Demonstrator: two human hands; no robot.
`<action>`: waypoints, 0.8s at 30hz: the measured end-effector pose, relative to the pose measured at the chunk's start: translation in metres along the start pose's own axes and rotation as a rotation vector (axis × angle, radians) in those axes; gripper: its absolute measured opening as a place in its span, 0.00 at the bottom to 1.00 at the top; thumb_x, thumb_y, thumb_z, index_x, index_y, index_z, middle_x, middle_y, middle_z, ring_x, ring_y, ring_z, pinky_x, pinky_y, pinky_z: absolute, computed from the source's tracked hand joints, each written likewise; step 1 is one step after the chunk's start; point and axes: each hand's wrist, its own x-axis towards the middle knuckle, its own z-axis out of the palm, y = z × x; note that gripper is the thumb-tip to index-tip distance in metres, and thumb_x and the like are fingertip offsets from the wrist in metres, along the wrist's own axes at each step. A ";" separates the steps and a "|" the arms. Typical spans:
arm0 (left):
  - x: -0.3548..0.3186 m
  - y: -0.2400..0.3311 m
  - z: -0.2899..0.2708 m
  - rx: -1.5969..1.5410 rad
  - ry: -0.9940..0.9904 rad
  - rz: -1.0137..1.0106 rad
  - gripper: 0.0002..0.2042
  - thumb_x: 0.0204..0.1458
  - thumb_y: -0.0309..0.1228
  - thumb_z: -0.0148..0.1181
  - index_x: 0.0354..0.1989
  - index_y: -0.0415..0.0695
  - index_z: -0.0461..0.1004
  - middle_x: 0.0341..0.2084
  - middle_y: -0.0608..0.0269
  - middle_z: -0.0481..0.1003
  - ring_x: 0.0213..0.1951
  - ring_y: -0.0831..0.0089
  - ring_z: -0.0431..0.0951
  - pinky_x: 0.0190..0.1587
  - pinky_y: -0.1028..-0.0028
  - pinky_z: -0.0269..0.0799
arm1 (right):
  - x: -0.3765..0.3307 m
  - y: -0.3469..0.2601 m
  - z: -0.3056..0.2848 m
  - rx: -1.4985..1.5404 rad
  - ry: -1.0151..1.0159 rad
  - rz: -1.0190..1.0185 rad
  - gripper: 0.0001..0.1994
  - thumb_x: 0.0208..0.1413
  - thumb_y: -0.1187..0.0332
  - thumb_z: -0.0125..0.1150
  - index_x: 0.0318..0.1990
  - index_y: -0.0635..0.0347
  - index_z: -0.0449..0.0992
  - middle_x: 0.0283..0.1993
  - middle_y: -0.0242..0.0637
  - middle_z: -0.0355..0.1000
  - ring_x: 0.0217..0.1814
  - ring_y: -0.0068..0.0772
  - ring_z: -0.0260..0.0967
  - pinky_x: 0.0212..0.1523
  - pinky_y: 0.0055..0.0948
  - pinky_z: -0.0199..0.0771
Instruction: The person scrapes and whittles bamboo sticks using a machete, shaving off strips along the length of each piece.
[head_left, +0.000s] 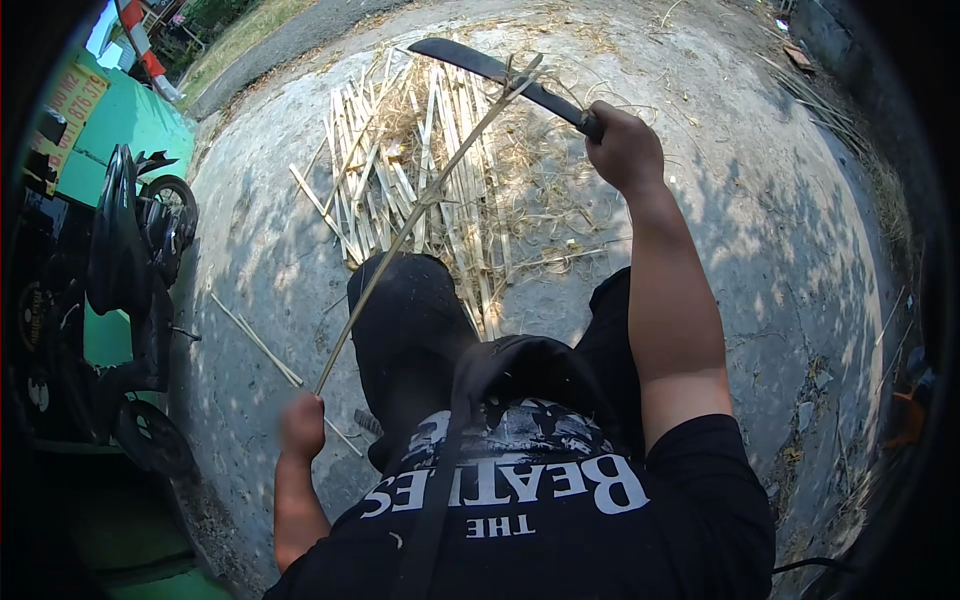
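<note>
1. The left hand (pixel 302 425) was closed tight on the near end of a long thin strip (pixel 425 205) of split bamboo, low in the view at about 7 o'clock.
2. The strip ran on a long diagonal from that fist up and away toward 1 o'clock, passing over the person's knee (pixel 405 300) and ending far out over the ground.
3. The right hand (pixel 622 148) was clamped around the handle of a machete (pixel 490 68), arm stretched out toward 1 o'clock.
4. The dark blade lay pointing from the right fist toward 10 o'clock, so its long axis crossed the strip's at a wide angle.
5. Blade and strip met near the strip's far tip; whether the edge bit into it or only rested on it could not be told.
6. That crossing point sat just beside the right hand and well apart from the left, which only anchored the opposite end.
7. Beneath the crossing, a pile of pale strips (pixel 400 170) and dry shavings lay on the concrete ground (pixel 760 220), at 12 o'clock from the knee.
8. A few loose strips (pixel 262 347) lay on the ground at 9 o'clock from the knee, and a parked motorbike (pixel 125 250) stood farther out on the same side.
</note>
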 end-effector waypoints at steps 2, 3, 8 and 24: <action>0.001 0.010 -0.020 0.109 0.033 0.053 0.25 0.68 0.45 0.52 0.23 0.37 0.65 0.14 0.51 0.64 0.18 0.62 0.62 0.24 0.62 0.59 | 0.006 0.044 0.010 -0.027 -0.031 0.115 0.05 0.56 0.66 0.62 0.40 0.49 0.78 0.34 0.43 0.79 0.39 0.53 0.78 0.38 0.49 0.77; 0.005 0.015 -0.025 0.107 0.025 0.033 0.25 0.68 0.45 0.52 0.23 0.37 0.66 0.14 0.49 0.65 0.18 0.59 0.63 0.24 0.61 0.60 | 0.006 0.043 0.010 -0.017 -0.055 0.133 0.07 0.56 0.65 0.62 0.41 0.49 0.79 0.35 0.44 0.79 0.40 0.54 0.78 0.40 0.49 0.77; 0.009 0.006 -0.024 0.089 0.014 0.015 0.25 0.68 0.45 0.52 0.24 0.36 0.66 0.15 0.48 0.65 0.18 0.60 0.64 0.25 0.61 0.60 | -0.002 0.012 0.019 -0.058 -0.082 0.142 0.07 0.55 0.65 0.62 0.40 0.50 0.79 0.36 0.46 0.79 0.41 0.55 0.77 0.40 0.50 0.77; -0.026 -0.033 -0.019 0.109 0.038 -0.086 0.27 0.69 0.48 0.49 0.23 0.37 0.65 0.14 0.54 0.63 0.19 0.63 0.65 0.25 0.61 0.59 | 0.020 0.099 0.026 0.529 0.212 0.861 0.13 0.49 0.65 0.66 0.41 0.61 0.79 0.36 0.40 0.79 0.36 0.38 0.77 0.39 0.37 0.75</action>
